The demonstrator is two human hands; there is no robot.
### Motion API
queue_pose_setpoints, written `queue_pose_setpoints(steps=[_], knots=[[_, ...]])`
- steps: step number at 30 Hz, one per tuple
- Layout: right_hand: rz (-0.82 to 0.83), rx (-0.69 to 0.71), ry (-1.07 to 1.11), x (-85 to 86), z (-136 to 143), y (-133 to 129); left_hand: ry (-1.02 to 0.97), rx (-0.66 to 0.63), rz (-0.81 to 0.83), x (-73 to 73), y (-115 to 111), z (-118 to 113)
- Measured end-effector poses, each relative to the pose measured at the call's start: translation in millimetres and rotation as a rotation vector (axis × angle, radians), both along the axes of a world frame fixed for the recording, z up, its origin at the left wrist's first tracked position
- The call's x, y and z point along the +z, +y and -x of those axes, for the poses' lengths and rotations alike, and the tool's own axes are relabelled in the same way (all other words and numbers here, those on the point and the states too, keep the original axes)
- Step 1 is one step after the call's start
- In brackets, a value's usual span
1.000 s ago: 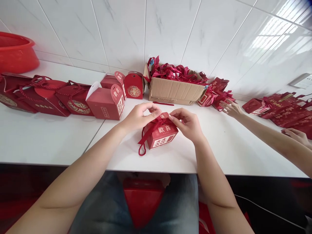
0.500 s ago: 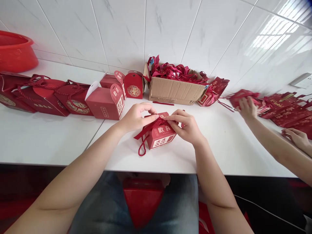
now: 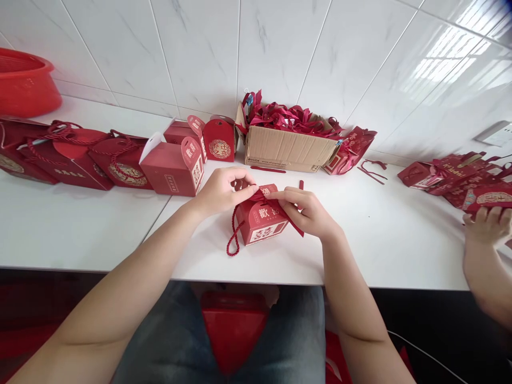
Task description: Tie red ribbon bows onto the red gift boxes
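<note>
From where I stand, the small red box (image 3: 264,221) sits on the counter (image 3: 368,256), in front of the cardboard carton (image 3: 286,148). I'd judge it light, thin card, stiff at its folds but easily dented, so it's best steadied by the lower edges. The ribbon (image 3: 296,226) over its top looks soft and slippery, surest pinched close to where it gathers. The left hand (image 3: 231,188) has thumb and forefinger closed on it there, the other fingers curled; the right hand (image 3: 307,210) pinches it too, forefinger stretched toward its partner. Both forearms slant inward toward the carton, wrists held just above the counter.
</note>
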State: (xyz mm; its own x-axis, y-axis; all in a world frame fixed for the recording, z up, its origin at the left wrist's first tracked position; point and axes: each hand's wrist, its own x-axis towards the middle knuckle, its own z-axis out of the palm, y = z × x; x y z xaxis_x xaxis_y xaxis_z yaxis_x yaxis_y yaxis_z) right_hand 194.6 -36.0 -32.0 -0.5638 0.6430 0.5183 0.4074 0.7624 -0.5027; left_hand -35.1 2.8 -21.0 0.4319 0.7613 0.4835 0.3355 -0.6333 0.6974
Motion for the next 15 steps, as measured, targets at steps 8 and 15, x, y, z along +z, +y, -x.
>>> queue_pose_setpoints(steps=[8,15], knots=[[0.109,-0.048,0.014,4.9,9.6,-8.0,0.028,0.058,-0.113,-4.3,-5.7,-8.6],[0.186,-0.182,-0.079,9.4,14.5,-12.0,0.002,0.052,-0.03,4.9,-13.9,-6.2]])
